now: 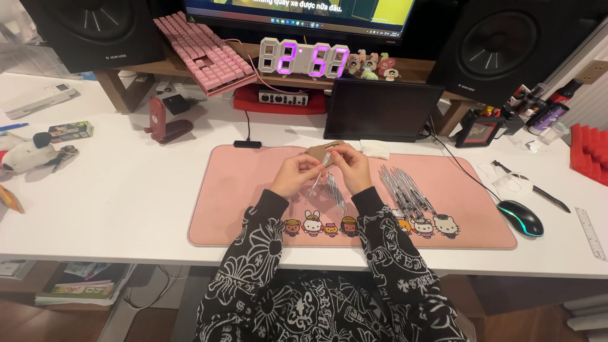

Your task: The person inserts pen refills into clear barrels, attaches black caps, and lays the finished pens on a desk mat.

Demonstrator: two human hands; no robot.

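Holding one thin silvery packet [318, 179] between them, left hand [296, 175] and right hand [350, 166] pinch shut above pink mat [240, 190]; packet piles [405, 190] lie right, on white worktop [126, 190].

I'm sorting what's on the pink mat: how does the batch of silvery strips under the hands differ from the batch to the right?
The strips under the hands form a smaller bunch, partly hidden by the left hand and right hand, which pinch one strip between them. The strips to the right make a larger, longer spread, lying untouched and in full view. Both batches are thin, shiny and silvery, fanned loosely on the pink mat.
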